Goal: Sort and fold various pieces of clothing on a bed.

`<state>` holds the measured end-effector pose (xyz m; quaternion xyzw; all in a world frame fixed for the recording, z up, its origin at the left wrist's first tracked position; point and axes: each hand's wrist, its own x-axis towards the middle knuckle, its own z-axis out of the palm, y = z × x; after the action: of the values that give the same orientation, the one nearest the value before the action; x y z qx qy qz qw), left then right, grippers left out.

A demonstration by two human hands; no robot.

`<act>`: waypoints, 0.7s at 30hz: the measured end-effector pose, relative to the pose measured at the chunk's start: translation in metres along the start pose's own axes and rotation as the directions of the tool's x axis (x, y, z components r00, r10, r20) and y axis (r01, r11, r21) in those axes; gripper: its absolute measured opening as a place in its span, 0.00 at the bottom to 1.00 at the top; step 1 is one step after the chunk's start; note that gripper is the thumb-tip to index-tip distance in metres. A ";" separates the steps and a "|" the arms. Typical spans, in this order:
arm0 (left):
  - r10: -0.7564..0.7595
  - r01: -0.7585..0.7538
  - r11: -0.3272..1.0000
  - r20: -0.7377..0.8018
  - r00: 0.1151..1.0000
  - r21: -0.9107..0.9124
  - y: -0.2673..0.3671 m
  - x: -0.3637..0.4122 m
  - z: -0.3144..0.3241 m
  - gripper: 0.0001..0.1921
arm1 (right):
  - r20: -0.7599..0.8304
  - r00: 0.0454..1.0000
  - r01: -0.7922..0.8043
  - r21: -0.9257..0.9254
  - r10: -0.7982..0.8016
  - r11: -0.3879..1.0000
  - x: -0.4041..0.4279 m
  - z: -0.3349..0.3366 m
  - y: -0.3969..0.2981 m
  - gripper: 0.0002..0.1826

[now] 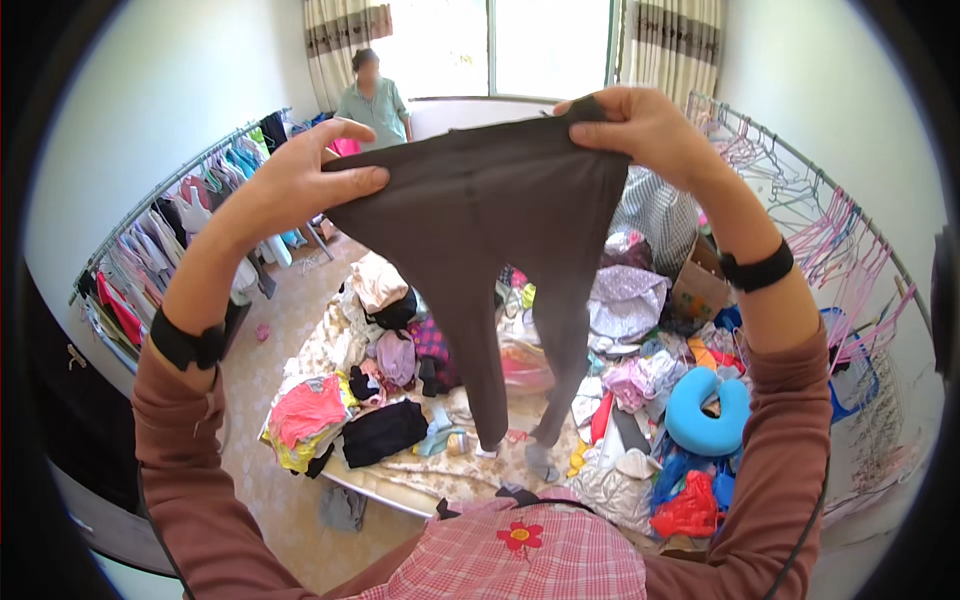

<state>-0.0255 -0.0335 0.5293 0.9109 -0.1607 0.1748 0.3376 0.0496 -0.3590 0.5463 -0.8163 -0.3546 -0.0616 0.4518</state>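
A pair of dark brown leggings (480, 217) hangs stretched out in front of me, waistband up and both legs dangling. My left hand (322, 169) pinches one end of the waistband between thumb and fingers. At the other end, my right hand (634, 131) grips the waistband corner. Below the leggings is a bed (405, 476) with a patterned cover, strewn with clothes. Folded black clothing (385, 433) lies on it beside a coral garment (307, 409) on a pile at the left edge. The leggings hide part of the bed's middle.
A blue neck pillow (686, 420) rests among clothes and plastic bags on the right. Garments fill a clothes rack (161, 199) on the left; a second rack (806, 169) holds mostly bare hangers. Another person (379, 112) stands near the window. Grey cloth (343, 508) lies on the floor.
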 end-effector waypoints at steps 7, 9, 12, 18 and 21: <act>-0.154 0.140 0.987 0.212 0.965 0.077 0.010 0.038 0.006 0.13 | -0.150 0.979 0.119 -0.123 -0.137 0.985 0.032 0.002 0.028 0.16; -0.127 0.118 0.990 0.138 0.982 0.076 0.014 0.043 0.003 0.14 | -0.130 0.991 0.030 -0.067 -0.039 0.997 0.032 0.006 0.023 0.16; -0.337 0.370 0.860 0.153 0.929 -0.352 0.032 0.041 0.016 0.15 | -0.115 0.989 -0.095 -0.022 0.092 0.995 0.029 0.011 0.014 0.16; -0.235 0.302 0.826 0.196 0.952 -0.476 0.056 0.052 0.027 0.14 | 0.072 0.997 -0.068 0.469 0.039 0.880 0.028 0.047 -0.038 0.12; -0.169 0.222 0.848 0.151 0.974 -0.481 0.072 0.057 0.029 0.13 | 0.080 0.997 -0.055 0.440 0.022 0.896 0.042 0.043 -0.039 0.14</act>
<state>0.0012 -0.1143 0.5733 0.8131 -0.1239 0.0451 0.5669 0.0460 -0.2906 0.5662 -0.7010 -0.3594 0.0593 0.6131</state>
